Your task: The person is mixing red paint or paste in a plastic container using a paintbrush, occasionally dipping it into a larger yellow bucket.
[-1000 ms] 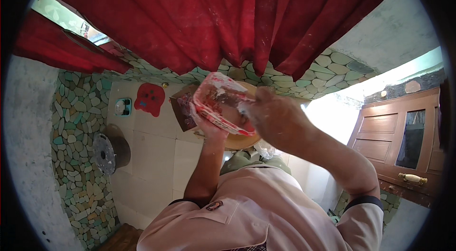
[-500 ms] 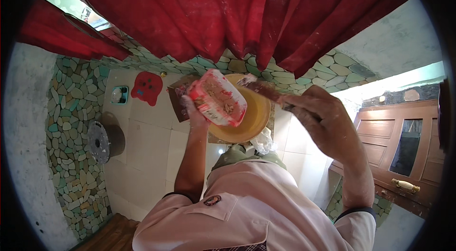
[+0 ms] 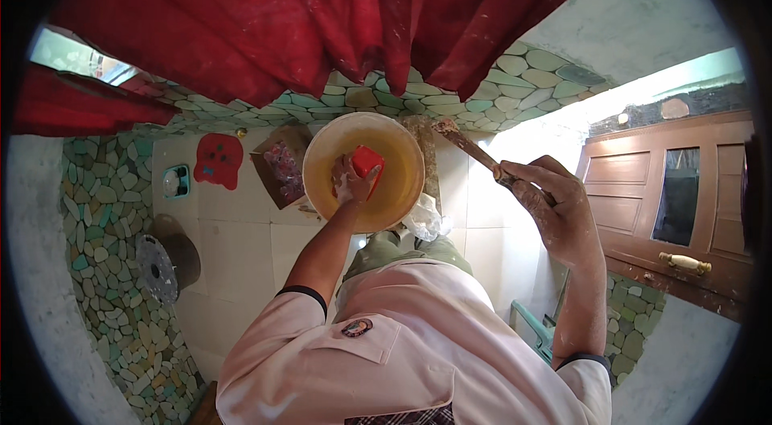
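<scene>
My left hand (image 3: 348, 184) grips a small red plastic container (image 3: 367, 163) down inside a round bucket (image 3: 320, 139) of yellowish liquid. My right hand (image 3: 551, 204) is closed on a putty knife (image 3: 470, 145), raised to the right of the bucket with its blade pointing up and left, smeared with pale material. A crumpled clear plastic bag (image 3: 424, 219) lies at the bucket's lower right.
Left of the bucket sit a cardboard box (image 3: 265, 164), a red mat (image 3: 219, 172), a teal tray (image 3: 185, 180) and a grey pail (image 3: 165, 271). Red curtains (image 3: 338, 7) hang above; a wooden door (image 3: 619, 164) stands right, near a teal plastic piece (image 3: 531, 325).
My left hand has lowered the red container from above the bucket into it. My right hand has moved back from the container with the putty knife, now held clear of it.
</scene>
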`<act>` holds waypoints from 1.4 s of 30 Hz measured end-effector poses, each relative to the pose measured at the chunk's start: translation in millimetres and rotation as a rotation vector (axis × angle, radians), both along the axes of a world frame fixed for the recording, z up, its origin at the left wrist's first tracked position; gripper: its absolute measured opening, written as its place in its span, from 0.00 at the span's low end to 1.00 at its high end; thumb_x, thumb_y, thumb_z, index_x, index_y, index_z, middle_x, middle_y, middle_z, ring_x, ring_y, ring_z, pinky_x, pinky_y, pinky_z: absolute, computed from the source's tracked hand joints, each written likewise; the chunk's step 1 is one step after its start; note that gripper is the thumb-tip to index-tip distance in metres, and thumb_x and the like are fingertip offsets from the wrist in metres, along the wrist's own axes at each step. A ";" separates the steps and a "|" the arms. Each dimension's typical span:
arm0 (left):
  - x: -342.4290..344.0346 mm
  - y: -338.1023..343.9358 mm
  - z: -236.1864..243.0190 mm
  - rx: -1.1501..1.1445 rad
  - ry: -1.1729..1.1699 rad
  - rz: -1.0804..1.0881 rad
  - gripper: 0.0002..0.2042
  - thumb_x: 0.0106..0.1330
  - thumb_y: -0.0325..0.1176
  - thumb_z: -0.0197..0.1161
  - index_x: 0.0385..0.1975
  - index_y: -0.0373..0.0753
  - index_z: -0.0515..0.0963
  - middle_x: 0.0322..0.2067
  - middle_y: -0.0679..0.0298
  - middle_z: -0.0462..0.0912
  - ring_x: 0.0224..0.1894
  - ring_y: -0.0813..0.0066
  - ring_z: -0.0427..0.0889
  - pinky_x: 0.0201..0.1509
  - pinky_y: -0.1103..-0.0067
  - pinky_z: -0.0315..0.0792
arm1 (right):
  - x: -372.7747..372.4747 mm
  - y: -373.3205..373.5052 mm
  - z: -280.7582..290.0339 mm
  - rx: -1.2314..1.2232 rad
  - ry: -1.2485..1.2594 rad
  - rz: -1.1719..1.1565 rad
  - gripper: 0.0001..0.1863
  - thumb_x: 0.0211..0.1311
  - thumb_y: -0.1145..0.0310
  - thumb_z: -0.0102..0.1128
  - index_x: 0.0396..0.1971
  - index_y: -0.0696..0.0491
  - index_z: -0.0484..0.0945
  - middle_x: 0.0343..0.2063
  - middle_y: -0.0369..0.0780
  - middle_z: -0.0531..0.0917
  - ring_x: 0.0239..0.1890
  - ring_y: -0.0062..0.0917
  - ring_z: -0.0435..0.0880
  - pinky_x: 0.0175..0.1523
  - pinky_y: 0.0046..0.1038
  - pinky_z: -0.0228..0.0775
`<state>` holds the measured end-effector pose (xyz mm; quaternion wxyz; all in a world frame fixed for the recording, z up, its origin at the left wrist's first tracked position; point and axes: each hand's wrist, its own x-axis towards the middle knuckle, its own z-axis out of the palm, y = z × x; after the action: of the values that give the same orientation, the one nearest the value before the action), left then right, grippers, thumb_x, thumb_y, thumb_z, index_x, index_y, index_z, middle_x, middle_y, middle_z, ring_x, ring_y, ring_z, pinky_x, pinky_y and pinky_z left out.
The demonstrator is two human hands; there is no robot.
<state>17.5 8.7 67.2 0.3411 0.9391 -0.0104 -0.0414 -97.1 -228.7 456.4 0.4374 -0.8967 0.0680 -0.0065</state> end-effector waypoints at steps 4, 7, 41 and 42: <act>6.6 -2.8 -2.8 0.092 -0.022 -0.024 0.39 0.46 0.54 0.71 0.57 0.45 0.63 0.58 0.54 0.63 0.59 0.50 0.63 0.61 0.57 0.60 | -5.8 -2.7 -0.6 0.024 0.028 -0.039 0.11 0.61 0.76 0.55 0.43 0.60 0.79 0.28 0.44 0.78 0.27 0.27 0.75 0.33 0.25 0.67; 9.8 -5.1 2.5 0.079 -0.048 -0.053 0.39 0.46 0.54 0.71 0.57 0.45 0.63 0.57 0.54 0.64 0.59 0.50 0.63 0.61 0.57 0.60 | -8.8 -7.8 -5.6 0.036 -0.034 -0.053 0.11 0.61 0.75 0.55 0.43 0.60 0.79 0.28 0.44 0.78 0.27 0.27 0.75 0.34 0.25 0.67; 9.5 13.5 118.6 -2.015 0.838 -0.224 0.31 0.67 0.59 0.40 0.59 0.39 0.65 0.55 0.57 0.72 0.56 0.58 0.72 0.60 0.61 0.66 | 57.8 54.1 -44.3 1.049 -0.545 0.090 0.16 0.64 0.72 0.48 0.52 0.56 0.64 0.38 0.43 0.73 0.44 0.28 0.75 0.52 0.33 0.71; 10.5 10.5 110.8 -2.033 0.867 -0.235 0.31 0.67 0.59 0.40 0.59 0.39 0.65 0.55 0.57 0.72 0.56 0.59 0.72 0.60 0.62 0.66 | 65.1 60.7 -44.4 1.111 -0.536 0.131 0.16 0.64 0.71 0.48 0.51 0.56 0.64 0.37 0.42 0.73 0.43 0.28 0.75 0.52 0.33 0.71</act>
<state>28.0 19.2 178.0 0.9209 0.1212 -0.0082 -0.3703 -32.1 -168.0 411.9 0.8401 -0.5046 -0.1062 -0.1682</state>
